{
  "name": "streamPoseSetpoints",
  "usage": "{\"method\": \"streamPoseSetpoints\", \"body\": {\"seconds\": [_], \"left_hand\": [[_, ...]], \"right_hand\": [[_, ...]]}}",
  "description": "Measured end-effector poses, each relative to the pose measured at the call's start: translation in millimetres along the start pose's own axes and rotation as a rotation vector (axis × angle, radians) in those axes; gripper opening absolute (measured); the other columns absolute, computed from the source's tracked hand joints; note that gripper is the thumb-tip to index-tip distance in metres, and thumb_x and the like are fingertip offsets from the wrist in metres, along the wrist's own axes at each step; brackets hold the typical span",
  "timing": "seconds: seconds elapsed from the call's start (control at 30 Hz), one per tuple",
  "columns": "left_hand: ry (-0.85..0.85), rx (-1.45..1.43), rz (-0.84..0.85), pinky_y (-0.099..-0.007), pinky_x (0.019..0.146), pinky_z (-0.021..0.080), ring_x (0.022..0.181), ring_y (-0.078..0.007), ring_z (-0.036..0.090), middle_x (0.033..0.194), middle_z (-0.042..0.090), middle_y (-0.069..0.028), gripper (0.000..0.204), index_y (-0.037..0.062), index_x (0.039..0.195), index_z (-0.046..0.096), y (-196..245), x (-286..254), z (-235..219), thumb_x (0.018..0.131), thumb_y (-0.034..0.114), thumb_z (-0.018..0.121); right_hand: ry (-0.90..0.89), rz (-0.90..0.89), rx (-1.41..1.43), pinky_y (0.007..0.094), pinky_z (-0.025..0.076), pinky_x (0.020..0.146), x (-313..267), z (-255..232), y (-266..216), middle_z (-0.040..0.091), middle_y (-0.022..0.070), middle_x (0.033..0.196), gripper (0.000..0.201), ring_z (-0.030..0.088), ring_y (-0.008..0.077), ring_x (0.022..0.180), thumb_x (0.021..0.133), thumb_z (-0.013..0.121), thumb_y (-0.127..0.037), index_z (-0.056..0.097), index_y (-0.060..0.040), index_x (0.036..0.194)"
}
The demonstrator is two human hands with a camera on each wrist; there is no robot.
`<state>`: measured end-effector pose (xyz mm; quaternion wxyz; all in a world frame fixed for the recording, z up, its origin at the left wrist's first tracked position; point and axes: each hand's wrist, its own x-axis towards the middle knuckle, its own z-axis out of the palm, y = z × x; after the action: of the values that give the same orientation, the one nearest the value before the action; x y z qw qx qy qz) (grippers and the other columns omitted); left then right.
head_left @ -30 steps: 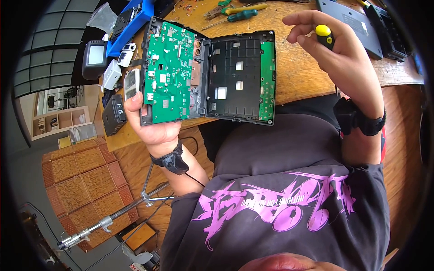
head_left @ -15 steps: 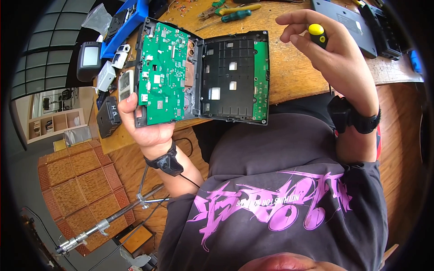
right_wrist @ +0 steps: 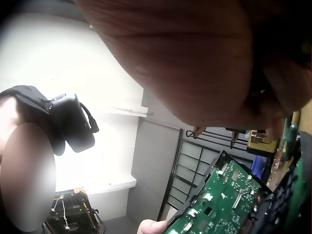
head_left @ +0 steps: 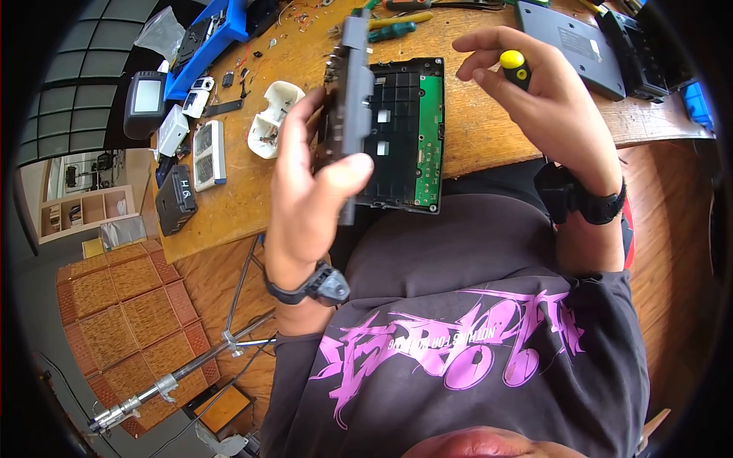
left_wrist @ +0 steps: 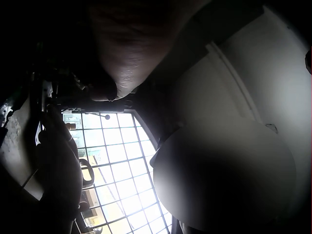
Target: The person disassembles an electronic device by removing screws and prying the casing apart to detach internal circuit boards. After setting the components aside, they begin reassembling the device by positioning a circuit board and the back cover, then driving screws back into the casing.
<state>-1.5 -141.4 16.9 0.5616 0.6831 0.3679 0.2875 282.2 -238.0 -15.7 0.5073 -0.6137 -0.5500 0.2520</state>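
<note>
A black electronics case lies opened like a book in the head view. Its left half [head_left: 356,114] stands nearly edge-on, with my left hand [head_left: 301,187] gripping it, thumb on the near outer face. The right half [head_left: 397,172] faces up, showing a ribbed black inside and a narrow green circuit strip [head_left: 431,137]. In the right wrist view the larger green circuit board [right_wrist: 219,200] shows inside the left half. My right hand [head_left: 553,111], raised right of the case, holds a yellow-and-black screwdriver handle [head_left: 514,61] against the palm; its tip is hidden.
On the wooden workbench [head_left: 229,221], a white plastic shell [head_left: 273,122], a black box [head_left: 175,200] and a blue tray [head_left: 200,61] are at left. A teal-handled screwdriver [head_left: 393,32] lies behind the case. A flat grey device [head_left: 569,46] sits at the far right.
My left hand has swung the case's left half from facing up to nearly edge-on, moving rightward. The white shell has come into view. My right hand still holds the screwdriver.
</note>
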Motion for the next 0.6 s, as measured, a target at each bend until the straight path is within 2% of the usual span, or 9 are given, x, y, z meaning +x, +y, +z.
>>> {"method": "streamPoseSetpoints", "body": {"seconds": [0.03, 0.07, 0.1, 0.2, 0.23, 0.3, 0.4, 0.57, 0.6], "left_hand": [[-0.001, 0.057, 0.016, -0.039, 0.113, 0.055, 0.13, -0.0231, 0.068, 0.149, 0.066, -0.017, 0.093, -0.0074, 0.166, 0.047, -1, 0, 6, 0.089, 0.027, 0.085], [0.02, 0.243, 0.122, -0.0439, 0.118, 0.053, 0.135, -0.031, 0.066, 0.153, 0.061, -0.0213, 0.096, -0.0075, 0.164, 0.048, -14, 1, 4, 0.087, 0.03, 0.09], [0.024, 0.409, 0.159, -0.049, 0.122, 0.05, 0.142, -0.04, 0.062, 0.157, 0.055, -0.0262, 0.101, -0.0079, 0.164, 0.047, -15, 1, 8, 0.085, 0.035, 0.093], [0.037, 0.73, 0.342, -0.0566, 0.126, 0.046, 0.148, -0.0506, 0.056, 0.16, 0.051, -0.0312, 0.107, -0.0074, 0.165, 0.045, -21, 3, 18, 0.082, 0.037, 0.096], [0.032, 0.73, 0.343, -0.0566, 0.126, 0.046, 0.148, -0.0506, 0.056, 0.16, 0.051, -0.0312, 0.107, -0.0074, 0.165, 0.045, -21, 3, 20, 0.082, 0.037, 0.096], [0.048, 0.777, 0.341, -0.0503, 0.129, 0.045, 0.149, -0.042, 0.057, 0.161, 0.053, -0.0266, 0.099, -0.0052, 0.165, 0.049, -20, 1, 24, 0.084, 0.033, 0.092], [0.031, 0.819, 0.364, -0.0525, 0.13, 0.043, 0.151, -0.0455, 0.055, 0.164, 0.051, -0.028, 0.1, -0.0032, 0.165, 0.049, -22, 1, 25, 0.084, 0.034, 0.094], [0.032, 1.009, 0.325, -0.0573, 0.13, 0.042, 0.153, -0.0504, 0.053, 0.167, 0.049, -0.0288, 0.105, 0.0013, 0.167, 0.048, -18, -4, 38, 0.081, 0.035, 0.097], [0.034, 1.032, 0.327, -0.0588, 0.129, 0.041, 0.154, -0.051, 0.052, 0.168, 0.048, -0.0286, 0.107, 0.0024, 0.168, 0.047, -19, -4, 40, 0.08, 0.036, 0.098]], "right_hand": [[0.021, -0.037, -0.036, 0.0333, 0.062, 0.094, 0, 3, 5, 0.086, 0.0156, 0.113, 0.028, 0.082, 0.0198, 0.106, 0.112, 0.069, -0.009, 0.076, 0.002, 0.137], [0.04, -0.074, -0.039, 0.034, 0.063, 0.09, 0, 5, 10, 0.087, 0.0183, 0.112, 0.029, 0.083, 0.0219, 0.102, 0.112, 0.068, -0.011, 0.076, 0.0025, 0.137], [0.041, -0.074, -0.041, 0.034, 0.063, 0.09, 0, 5, 10, 0.087, 0.0183, 0.112, 0.029, 0.083, 0.0219, 0.102, 0.112, 0.068, -0.011, 0.076, 0.0025, 0.137], [0.035, -0.057, -0.063, 0.0345, 0.063, 0.09, 0, 4, 11, 0.087, 0.0183, 0.11, 0.03, 0.084, 0.0232, 0.102, 0.112, 0.069, -0.012, 0.076, 0.0029, 0.137], [0.044, -0.068, -0.068, 0.0349, 0.063, 0.09, 0, 3, 11, 0.087, 0.0186, 0.109, 0.03, 0.084, 0.0235, 0.101, 0.112, 0.069, -0.013, 0.076, 0.0029, 0.137], [0.06, -0.073, -0.072, 0.0352, 0.062, 0.089, -2, 2, 11, 0.087, 0.019, 0.108, 0.03, 0.084, 0.0237, 0.1, 0.112, 0.069, -0.013, 0.076, 0.003, 0.137], [0.076, -0.067, -0.042, 0.0353, 0.062, 0.089, -4, 1, 13, 0.087, 0.0191, 0.107, 0.031, 0.084, 0.0234, 0.1, 0.111, 0.069, -0.013, 0.077, 0.0029, 0.136], [0.105, -0.062, -0.059, 0.0384, 0.058, 0.074, -4, 0, 15, 0.082, 0.0177, 0.093, 0.031, 0.073, 0.0205, 0.077, 0.109, 0.071, -0.015, 0.079, 0.0027, 0.133], [0.106, -0.06, -0.059, 0.0384, 0.058, 0.074, -3, -3, 11, 0.082, 0.0177, 0.093, 0.031, 0.073, 0.0205, 0.077, 0.109, 0.071, -0.015, 0.079, 0.0027, 0.133]]}}
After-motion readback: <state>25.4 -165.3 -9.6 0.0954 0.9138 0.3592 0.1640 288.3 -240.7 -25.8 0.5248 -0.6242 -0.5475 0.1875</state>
